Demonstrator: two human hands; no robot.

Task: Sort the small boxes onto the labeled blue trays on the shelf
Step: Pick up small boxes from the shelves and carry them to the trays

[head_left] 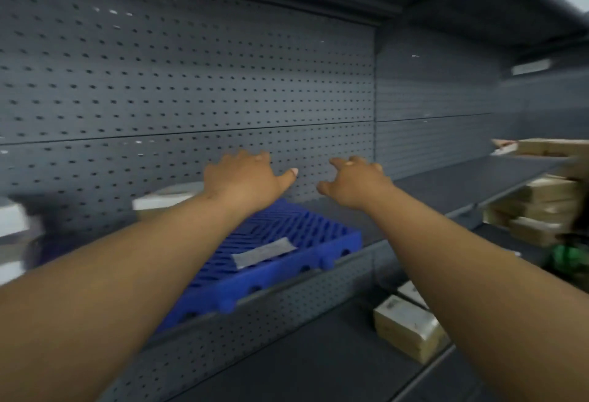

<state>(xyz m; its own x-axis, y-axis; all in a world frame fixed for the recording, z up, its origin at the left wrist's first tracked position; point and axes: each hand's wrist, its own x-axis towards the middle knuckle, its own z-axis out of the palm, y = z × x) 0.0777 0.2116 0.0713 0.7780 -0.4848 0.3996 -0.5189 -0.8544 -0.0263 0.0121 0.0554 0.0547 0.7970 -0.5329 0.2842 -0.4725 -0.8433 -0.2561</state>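
Between boxes now: left hand and right hand both loose and empty above the blue tray, small boxes piled far right, next to be fetched.

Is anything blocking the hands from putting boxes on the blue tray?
Nothing visible blocks it. Both the left hand and the right hand are open and hold nothing, raised above the blue tray. The tray's top carries only its label. The cream box lies on the lower shelf.
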